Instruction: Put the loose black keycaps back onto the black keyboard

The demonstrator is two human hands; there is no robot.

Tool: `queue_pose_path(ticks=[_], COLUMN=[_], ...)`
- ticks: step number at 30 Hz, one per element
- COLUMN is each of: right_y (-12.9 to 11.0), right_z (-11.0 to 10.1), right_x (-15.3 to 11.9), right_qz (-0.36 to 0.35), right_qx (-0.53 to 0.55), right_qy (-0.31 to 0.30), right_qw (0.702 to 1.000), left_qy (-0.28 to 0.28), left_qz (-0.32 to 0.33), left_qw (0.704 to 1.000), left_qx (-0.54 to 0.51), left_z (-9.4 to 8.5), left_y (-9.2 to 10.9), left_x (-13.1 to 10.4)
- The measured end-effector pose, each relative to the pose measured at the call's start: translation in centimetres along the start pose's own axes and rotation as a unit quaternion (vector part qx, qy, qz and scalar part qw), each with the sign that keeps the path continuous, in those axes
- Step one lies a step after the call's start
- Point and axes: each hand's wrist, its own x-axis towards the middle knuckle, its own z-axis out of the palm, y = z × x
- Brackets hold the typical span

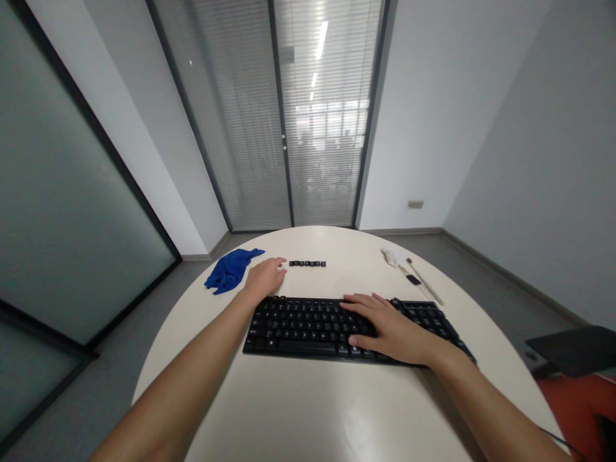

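A black keyboard (301, 326) lies across the white round table. My right hand (385, 328) rests flat on its right half, fingers spread over the keys and hiding some of them. Beyond the keyboard's upper left corner, my left hand (265, 278) reaches over the tabletop. Its thumb and fingertips are apart, with nothing visible between them. Just right of those fingertips sits a short row of several small black keycaps (307, 264), set side by side and off the keyboard.
A crumpled blue cloth (231, 269) lies left of my left hand. At the right are a white crumpled tissue (392, 257), a thin stick-like brush (426, 282) and a small black item (412, 280). A dark chair part (575, 350) stands beyond the table's right edge.
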Motion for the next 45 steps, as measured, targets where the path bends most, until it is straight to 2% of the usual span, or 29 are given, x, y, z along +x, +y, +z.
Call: queue_pose_path(ticks=[5,10,21,26,30,35,39,45], right_y=[0.0,-0.2,-0.3,-0.5,-0.2,0.1,-0.1,-0.1], right_z=[0.0,-0.1,-0.2,-0.2,-0.1,0.1,0.0,0.0], right_x=[0.0,0.0,-0.1,-0.1,-0.1,0.0,0.0,0.2], right_qz=[0.008,0.004,-0.002,0.004,0.001,-0.006,-0.004,-0.006], right_qx=[-0.009,-0.009,-0.003,-0.002,-0.008,-0.01,-0.014,-0.005], right_qy=[-0.007,-0.007,0.0,-0.005,-0.003,0.002,-0.002,0.003], right_qw=[1.0,1.0,1.0,1.0,1.0,1.0,1.0,1.0], left_qy=[-0.037,-0.039,-0.026,-0.027,-0.012,0.016,0.043,0.001], left_qz=[-0.008,-0.012,-0.018,-0.037,-0.044,-0.01,0.017,0.052], left_qw=[0.999,0.998,0.999,0.999,0.997,0.992,0.98,0.968], left_qx=[0.029,0.039,0.017,-0.019,-0.066,-0.128,-0.195,-0.246], left_z=[1.4,1.8,1.6,1.4,0.9,0.2,0.2,0.4], left_y=[0.7,1.5,1.7,1.5,1.7,2.3,1.8,0.5], left_x=[2.1,2.9,2.5,1.4,-0.4,-3.4,-5.3,-6.4])
